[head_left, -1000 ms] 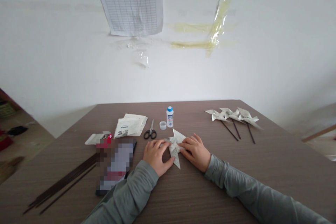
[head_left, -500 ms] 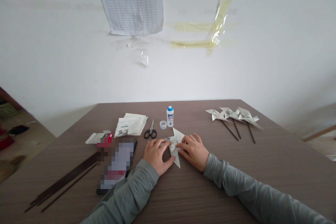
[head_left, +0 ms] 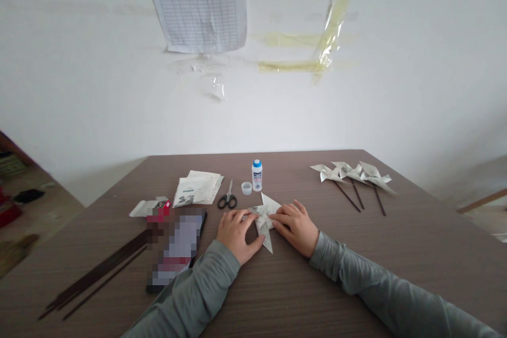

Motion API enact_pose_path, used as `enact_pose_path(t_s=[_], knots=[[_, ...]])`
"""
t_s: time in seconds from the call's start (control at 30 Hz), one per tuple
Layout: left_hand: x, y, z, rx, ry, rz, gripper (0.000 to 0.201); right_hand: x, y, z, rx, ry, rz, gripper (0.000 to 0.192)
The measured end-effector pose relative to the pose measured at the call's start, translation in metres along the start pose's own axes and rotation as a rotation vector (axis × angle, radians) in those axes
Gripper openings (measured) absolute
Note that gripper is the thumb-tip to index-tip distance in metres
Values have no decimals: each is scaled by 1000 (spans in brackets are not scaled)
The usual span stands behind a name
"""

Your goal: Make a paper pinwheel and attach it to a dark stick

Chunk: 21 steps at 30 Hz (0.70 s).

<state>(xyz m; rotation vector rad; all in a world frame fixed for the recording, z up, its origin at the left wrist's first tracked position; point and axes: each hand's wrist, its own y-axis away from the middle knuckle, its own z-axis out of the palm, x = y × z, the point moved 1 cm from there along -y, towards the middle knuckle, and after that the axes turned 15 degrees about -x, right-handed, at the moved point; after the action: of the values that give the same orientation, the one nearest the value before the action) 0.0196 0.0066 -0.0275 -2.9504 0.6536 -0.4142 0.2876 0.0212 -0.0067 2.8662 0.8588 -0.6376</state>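
A folded pinwheel of printed paper (head_left: 264, 226) lies on the table between my two hands, its pointed blades spread out. My left hand (head_left: 237, 235) grips it from the left, the index fingertip on the left side near the centre and the thumb at the lower blade. From the right, my right hand (head_left: 296, 227) has its fingers bent close together, pinching or pressing the right blade near the centre. Parts of the left and right blades are hidden under the fingers. Just beyond stand a white glue bottle with a blue top (head_left: 257, 176) and a clear cap (head_left: 246, 188).
Black-handled scissors (head_left: 227, 200) and paper sheets (head_left: 198, 188) lie back left. Nearer are a small red box (head_left: 158, 214), a phone (head_left: 174, 253) and dark sticks (head_left: 99, 269). Several finished pinwheels on sticks (head_left: 350, 171) rest back right. A wall (head_left: 253, 116) borders the table's far edge.
My right hand has slid slightly right, and its fingertips have drawn back from the pinwheel's centre, showing more of it. My left hand stays in place.
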Motion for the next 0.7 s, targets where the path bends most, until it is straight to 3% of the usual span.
enact_pose_path(t_s=[0.47,0.7], knots=[[-2,-1,-1,-1,28,1,53,0,-3,6,48,105,-31,33],[1,1,-1,14,-7,3,49,8,-7,20,94,47,4,37]])
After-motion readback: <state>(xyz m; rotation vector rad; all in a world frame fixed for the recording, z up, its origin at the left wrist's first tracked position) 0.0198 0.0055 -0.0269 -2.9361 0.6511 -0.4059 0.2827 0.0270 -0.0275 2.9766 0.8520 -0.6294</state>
